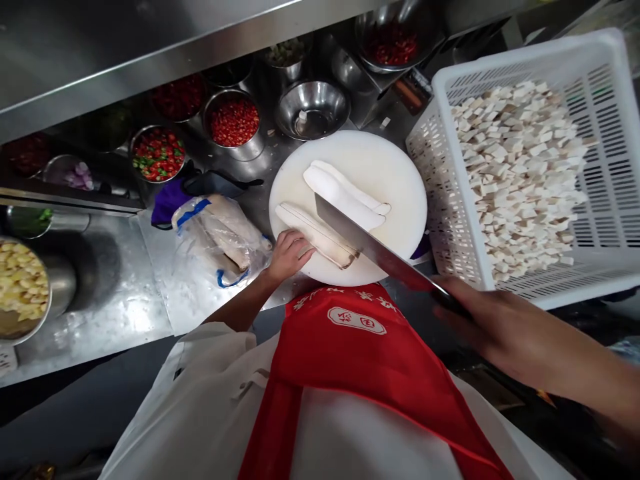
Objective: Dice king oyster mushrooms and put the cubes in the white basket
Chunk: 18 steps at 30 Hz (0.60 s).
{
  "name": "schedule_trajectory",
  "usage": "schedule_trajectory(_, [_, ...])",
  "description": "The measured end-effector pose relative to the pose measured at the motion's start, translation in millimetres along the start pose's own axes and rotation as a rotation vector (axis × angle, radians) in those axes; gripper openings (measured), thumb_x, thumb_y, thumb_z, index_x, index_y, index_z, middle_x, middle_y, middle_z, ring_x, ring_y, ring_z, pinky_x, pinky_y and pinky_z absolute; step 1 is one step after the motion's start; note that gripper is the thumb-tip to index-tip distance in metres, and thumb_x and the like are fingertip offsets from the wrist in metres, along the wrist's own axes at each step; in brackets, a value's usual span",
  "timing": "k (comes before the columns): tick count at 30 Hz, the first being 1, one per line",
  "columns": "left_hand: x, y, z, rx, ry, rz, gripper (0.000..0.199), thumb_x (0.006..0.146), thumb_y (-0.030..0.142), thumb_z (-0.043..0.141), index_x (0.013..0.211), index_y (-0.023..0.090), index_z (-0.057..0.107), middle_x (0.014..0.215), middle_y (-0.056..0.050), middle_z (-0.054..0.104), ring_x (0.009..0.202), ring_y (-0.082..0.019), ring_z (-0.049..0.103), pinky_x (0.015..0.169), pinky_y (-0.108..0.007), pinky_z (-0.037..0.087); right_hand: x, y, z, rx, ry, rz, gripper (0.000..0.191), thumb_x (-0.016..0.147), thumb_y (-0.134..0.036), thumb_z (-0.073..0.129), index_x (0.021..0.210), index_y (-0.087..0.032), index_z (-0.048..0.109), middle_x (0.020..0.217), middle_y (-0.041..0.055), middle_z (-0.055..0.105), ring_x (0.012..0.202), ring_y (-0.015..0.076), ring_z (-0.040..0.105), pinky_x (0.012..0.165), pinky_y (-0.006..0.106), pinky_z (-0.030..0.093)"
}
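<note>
A king oyster mushroom [316, 235] with a long cut line down it lies on the round white cutting board [405, 173]. My left hand [291, 253] rests at its near-left side, fingers bent against it. In my right hand [493, 323] is the handle of a cleaver [380, 252]. Its broad blade reaches over the board, and the tip is between that mushroom and the pale mushroom halves [340, 193] behind it. Those halves lie close together with their cut faces showing. Whether the blade touches anything I cannot tell.
On the right a white plastic basket [463, 180] holds many mushroom chunks [520, 180]. A plastic bag [220, 237] of whole mushrooms lies left of the board. Behind stand a metal bowl [314, 107] and pots of chopped chilli [234, 123], beneath a steel shelf [150, 57].
</note>
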State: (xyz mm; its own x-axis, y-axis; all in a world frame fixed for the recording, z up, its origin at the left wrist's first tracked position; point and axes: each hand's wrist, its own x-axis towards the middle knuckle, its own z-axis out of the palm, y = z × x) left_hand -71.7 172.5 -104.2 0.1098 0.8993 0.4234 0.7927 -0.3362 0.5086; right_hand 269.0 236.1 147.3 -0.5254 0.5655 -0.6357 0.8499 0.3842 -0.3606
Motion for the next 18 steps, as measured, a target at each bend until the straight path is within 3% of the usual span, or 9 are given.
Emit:
schedule_trajectory(4, [-4.2,-3.0,-6.8,0.034,-0.002,-0.096,0.016,0.093,0.036,0.064,0.096,0.021,0.063,0.103,-0.007,0.065,0.103,-0.022,0.059,0.09,-0.04,0.053,58.3,-37.5,1.9,-0.007,-0.074,-0.117,0.041,0.102,-0.04,0.028,0.133,-0.02,0.046,0.085,0.0091,0.075,0.076,0.0305,0.072,0.063,0.037,0.046])
schedule_trajectory(7, [-2.3,-3.7,-7.7,0.026,0.02,-0.137,0.017,0.094,0.037,0.064,0.097,0.02,0.064,0.105,-0.008,0.065,0.106,-0.022,0.058,0.092,-0.04,0.052,83.3,-50.2,2.3,-0.086,-0.107,-0.147,0.04,0.102,-0.035,0.029,0.134,-0.017,0.043,0.09,0.0109,0.076,0.084,0.0316,0.073,0.069,0.036,0.046])
schedule_trajectory(10, [3.9,-5.2,-5.0,-0.013,0.007,-0.161,0.018,0.094,0.037,0.063,0.098,0.02,0.065,0.105,-0.009,0.066,0.109,-0.022,0.057,0.095,-0.041,0.05,95.0,-57.0,0.4,-0.108,-0.15,-0.157,0.038,0.102,-0.033,0.03,0.134,-0.017,0.042,0.096,0.012,0.076,0.091,0.0311,0.073,0.073,0.035,0.046])
schedule_trajectory(18, [15.9,-11.1,1.6,-0.036,-0.078,-0.149,0.016,0.095,0.035,0.06,0.094,0.021,0.067,0.104,-0.007,0.066,0.11,-0.023,0.058,0.096,-0.041,0.052,107.1,-62.8,-3.2,-0.169,-0.201,-0.138,0.038,0.101,-0.03,0.033,0.134,-0.015,0.042,0.082,0.0093,0.074,0.075,0.0296,0.072,0.063,0.033,0.039])
